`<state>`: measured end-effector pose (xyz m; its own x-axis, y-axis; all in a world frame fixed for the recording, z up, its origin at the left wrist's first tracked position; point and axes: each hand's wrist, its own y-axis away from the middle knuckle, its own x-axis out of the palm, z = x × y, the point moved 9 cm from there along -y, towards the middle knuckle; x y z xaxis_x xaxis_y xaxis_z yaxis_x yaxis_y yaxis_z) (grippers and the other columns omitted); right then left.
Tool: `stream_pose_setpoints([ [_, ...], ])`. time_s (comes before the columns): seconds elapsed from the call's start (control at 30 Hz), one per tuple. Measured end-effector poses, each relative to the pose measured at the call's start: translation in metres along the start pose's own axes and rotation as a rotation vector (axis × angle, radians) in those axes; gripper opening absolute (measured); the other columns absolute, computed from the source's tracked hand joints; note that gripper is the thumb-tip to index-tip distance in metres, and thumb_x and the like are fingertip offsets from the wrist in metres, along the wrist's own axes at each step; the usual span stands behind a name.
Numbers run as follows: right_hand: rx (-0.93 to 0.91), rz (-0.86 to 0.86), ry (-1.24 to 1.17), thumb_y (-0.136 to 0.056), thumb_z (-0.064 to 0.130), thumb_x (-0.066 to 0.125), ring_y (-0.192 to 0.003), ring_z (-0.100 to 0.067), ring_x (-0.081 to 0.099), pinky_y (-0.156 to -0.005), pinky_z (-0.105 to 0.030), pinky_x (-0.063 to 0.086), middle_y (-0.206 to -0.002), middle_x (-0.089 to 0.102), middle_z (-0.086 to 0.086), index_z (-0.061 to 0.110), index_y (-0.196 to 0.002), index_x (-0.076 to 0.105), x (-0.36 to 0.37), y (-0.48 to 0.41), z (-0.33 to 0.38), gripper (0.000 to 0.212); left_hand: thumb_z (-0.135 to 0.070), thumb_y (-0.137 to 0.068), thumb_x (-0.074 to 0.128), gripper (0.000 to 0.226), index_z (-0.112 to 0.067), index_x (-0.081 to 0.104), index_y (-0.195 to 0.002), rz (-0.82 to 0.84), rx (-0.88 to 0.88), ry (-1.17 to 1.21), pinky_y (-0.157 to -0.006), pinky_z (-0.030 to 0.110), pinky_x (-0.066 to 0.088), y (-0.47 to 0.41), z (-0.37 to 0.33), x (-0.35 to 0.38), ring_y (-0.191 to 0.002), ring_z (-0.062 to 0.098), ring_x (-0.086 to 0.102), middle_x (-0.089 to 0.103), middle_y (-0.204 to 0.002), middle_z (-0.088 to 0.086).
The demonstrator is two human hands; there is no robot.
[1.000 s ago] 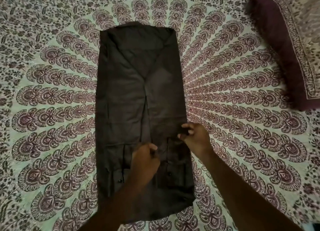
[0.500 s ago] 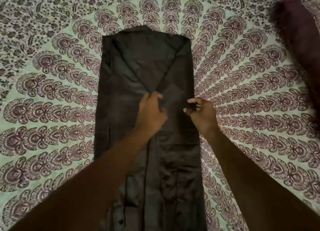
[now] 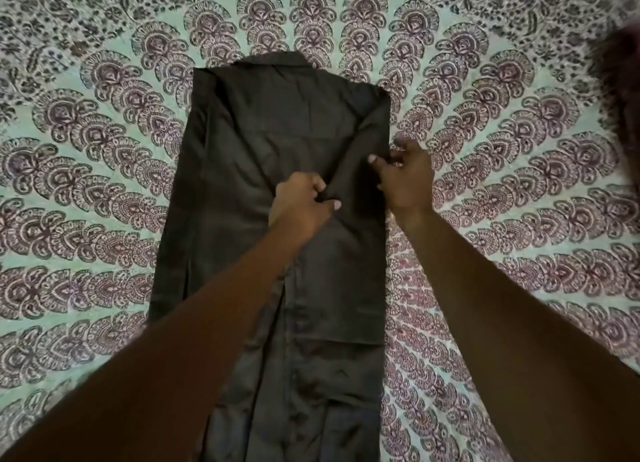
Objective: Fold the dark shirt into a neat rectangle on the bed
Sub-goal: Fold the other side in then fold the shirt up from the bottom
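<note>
The dark shirt [image 3: 242, 191] lies flat on the bed as a long narrow strip, collar at the far end, both sides folded in toward the middle. My left hand [image 3: 299, 203] pinches the inner edge of the folded-in right panel near the shirt's middle. My right hand [image 3: 405, 181] sits at the shirt's right edge, thumb on the cloth and fingers curled around that edge. My forearms cover part of the lower shirt.
The bed is covered by a green and maroon mandala-print sheet [image 3: 104, 150]. A dark maroon pillow [image 3: 620, 91] shows blurred at the far right edge.
Both hands have slid up the shirt from its lower part toward the collar end, still gripping the right folded panel. The view has moved forward with them.
</note>
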<state>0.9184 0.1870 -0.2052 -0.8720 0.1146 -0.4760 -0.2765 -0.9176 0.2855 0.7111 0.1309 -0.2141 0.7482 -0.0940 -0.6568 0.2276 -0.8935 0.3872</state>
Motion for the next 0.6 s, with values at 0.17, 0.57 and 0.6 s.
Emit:
stream_pose_setpoints([
  [0.17, 0.011, 0.016, -0.086, -0.083, 0.028, 0.082, -0.077, -0.025, 0.075, -0.056, -0.039, 0.063, -0.08, 0.071, -0.005, 0.01, -0.089, 0.07, 0.01, -0.041, 0.024, 0.022, -0.035, -0.088, 0.076, 0.023, -0.012, 0.075, -0.087, -0.041, 0.019, 0.079, -0.056, 0.009, 0.036, 0.002, 0.005, -0.005, -0.07, 0.009, 0.06, 0.06, -0.066, -0.007],
  [0.57, -0.009, -0.137, 0.056, -0.087, 0.037, 0.076, -0.057, -0.02, 0.055, -0.073, -0.03, 0.052, -0.045, 0.047, 0.007, 0.015, -0.047, 0.055, 0.023, -0.074, 0.031, 0.05, -0.032, -0.098, 0.06, 0.032, -0.023, 0.056, -0.068, -0.018, 0.061, -0.071, -0.072, 0.033, 0.052, -0.018, 0.009, -0.013, -0.074, 0.027, 0.063, 0.063, -0.076, 0.007],
  [0.6, 0.004, -0.155, 0.057, -0.088, 0.034, 0.075, -0.062, -0.02, 0.059, -0.075, -0.029, 0.053, -0.048, 0.05, 0.008, 0.019, -0.047, 0.053, 0.023, -0.074, 0.031, 0.049, -0.034, -0.098, 0.059, 0.033, -0.023, 0.054, -0.067, -0.001, 0.047, -0.08, -0.071, 0.034, 0.051, -0.02, 0.012, -0.011, -0.074, 0.029, 0.063, 0.063, -0.078, 0.009],
])
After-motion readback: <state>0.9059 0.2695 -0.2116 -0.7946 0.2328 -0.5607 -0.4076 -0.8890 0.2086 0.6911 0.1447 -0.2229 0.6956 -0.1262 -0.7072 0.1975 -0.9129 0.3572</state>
